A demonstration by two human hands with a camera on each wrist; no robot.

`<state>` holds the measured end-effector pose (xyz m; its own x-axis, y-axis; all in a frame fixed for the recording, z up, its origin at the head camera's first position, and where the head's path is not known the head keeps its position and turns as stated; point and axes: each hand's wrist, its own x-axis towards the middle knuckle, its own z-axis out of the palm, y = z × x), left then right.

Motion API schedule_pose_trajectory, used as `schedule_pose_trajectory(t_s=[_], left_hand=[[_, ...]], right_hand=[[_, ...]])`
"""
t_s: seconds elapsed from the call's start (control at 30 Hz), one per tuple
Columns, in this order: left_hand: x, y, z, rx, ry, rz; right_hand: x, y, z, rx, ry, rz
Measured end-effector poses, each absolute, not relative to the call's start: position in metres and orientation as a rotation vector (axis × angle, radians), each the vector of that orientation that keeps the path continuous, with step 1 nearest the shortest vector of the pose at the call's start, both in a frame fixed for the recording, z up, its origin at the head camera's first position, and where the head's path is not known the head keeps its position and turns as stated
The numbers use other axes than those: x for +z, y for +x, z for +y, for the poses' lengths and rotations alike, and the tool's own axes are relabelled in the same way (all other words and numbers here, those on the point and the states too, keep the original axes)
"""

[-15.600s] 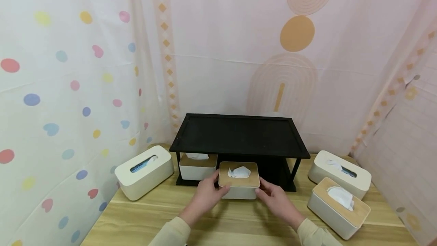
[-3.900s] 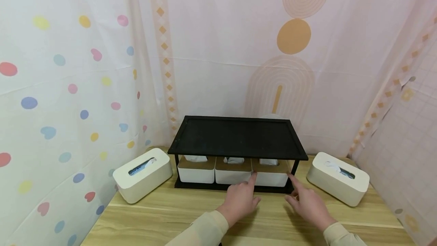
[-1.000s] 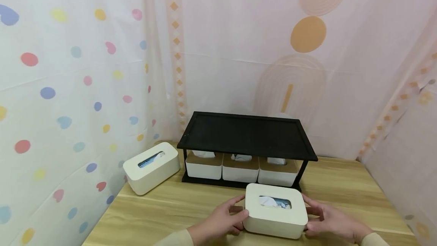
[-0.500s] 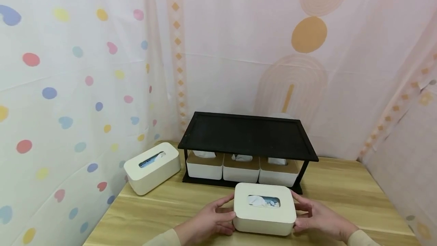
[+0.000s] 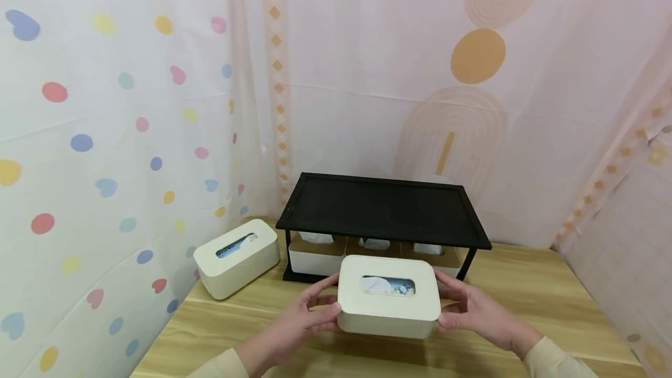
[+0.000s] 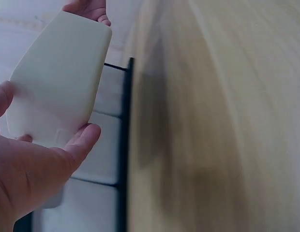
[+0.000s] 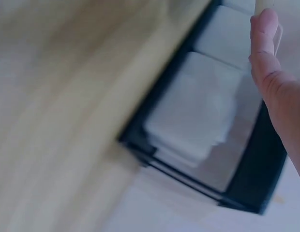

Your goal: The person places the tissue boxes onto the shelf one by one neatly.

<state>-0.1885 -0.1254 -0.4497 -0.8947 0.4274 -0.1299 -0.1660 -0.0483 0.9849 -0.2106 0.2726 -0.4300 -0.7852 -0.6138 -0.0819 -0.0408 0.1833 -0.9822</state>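
Observation:
A cream tissue box (image 5: pixel 388 305) with a rounded rectangular slot in its lid is held off the table between both hands, its front tipped slightly down. My left hand (image 5: pixel 299 322) grips its left end, thumb at the front and fingers behind. At the right end, my right hand (image 5: pixel 475 311) holds it the same way. The left wrist view shows the underside of the cream tissue box (image 6: pixel 63 72). Just behind it stands a black rack (image 5: pixel 383 206). Three wood-lidded white tissue boxes (image 5: pixel 315 260) sit in a row on its lower level, partly hidden.
Another cream tissue box (image 5: pixel 236 261) stands at an angle on the wooden table (image 5: pixel 525 284), left of the rack. The rack's top shelf is a flat, rimmed panel. Patterned curtains (image 5: pixel 341 104) hang behind and at both sides.
Two wood-lidded boxes have gone into the rack beside the left one since the oldest frame. The right-hand cream box was taken up; in the last second it moved left and rose.

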Motion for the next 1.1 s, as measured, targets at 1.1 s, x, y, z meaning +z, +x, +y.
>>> schedule_pose_trajectory(t_s=[1.1], left_hand=[[-0.331,-0.27,-0.165,1.757,0.291,2.4]], right_hand=[[-0.325,-0.288,0.21,-1.49,-0.614,2.423]])
